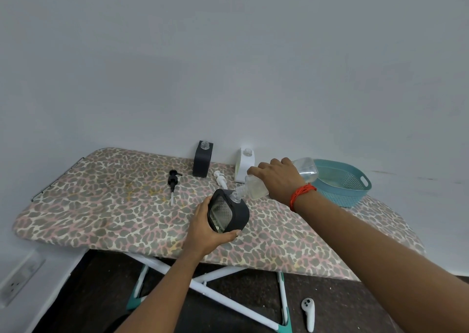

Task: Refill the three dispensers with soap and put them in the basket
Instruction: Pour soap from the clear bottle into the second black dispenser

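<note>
Three dispensers (228,214) (202,160) (245,166), two loose pumps (173,177) (220,177), possibly a third hidden, one soap bottle (256,189), one basket (340,195)

Leopard-print board cover (106,195); teal basket (355,180); black dispenser (202,160); white dispenser (245,166); orange wrist thread (300,195).

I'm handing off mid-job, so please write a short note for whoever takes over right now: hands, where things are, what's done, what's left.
Left hand grips the near black dispenser, tilted on the ironing board.
Right hand holds the soap bottle tipped, neck at that dispenser's mouth.
The far black dispenser and the white dispenser stand open by the wall; I cannot tell how full they are.
Black pump and white pump lie loose on the board.
The basket holds no dispenser.
Left: finish filling, refit the pumps, put all three in the basket.
</note>
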